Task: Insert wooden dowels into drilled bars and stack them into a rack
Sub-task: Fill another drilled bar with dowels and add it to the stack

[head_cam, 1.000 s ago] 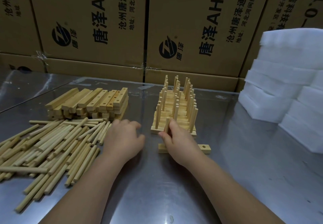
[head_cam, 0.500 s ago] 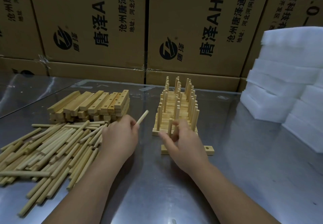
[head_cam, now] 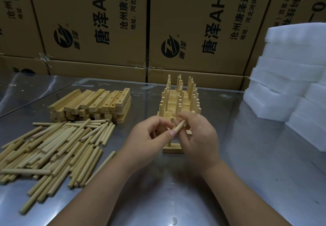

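Loose dowels (head_cam: 53, 146): pale tan, plain, unmarked. Table (head_cam: 264, 173): dull grey steel w/ a hazy mirror sheen, brown box tones reflected at the far edge. Drilled bars (head_cam: 91, 104): light honey-yellow wood, small dark holes dotted along top faces. Rack (head_cam: 178, 102): same blond wood, pegs approx. a shade paler than the base. Single dowel (head_cam: 180, 127): beige, no pattern. Cardboard boxes (head_cam: 194, 23): mid-brown w/ black Chinese lettering, black "AH4" & a round black striped logo. Foam blocks (head_cam: 285, 77): plain white.
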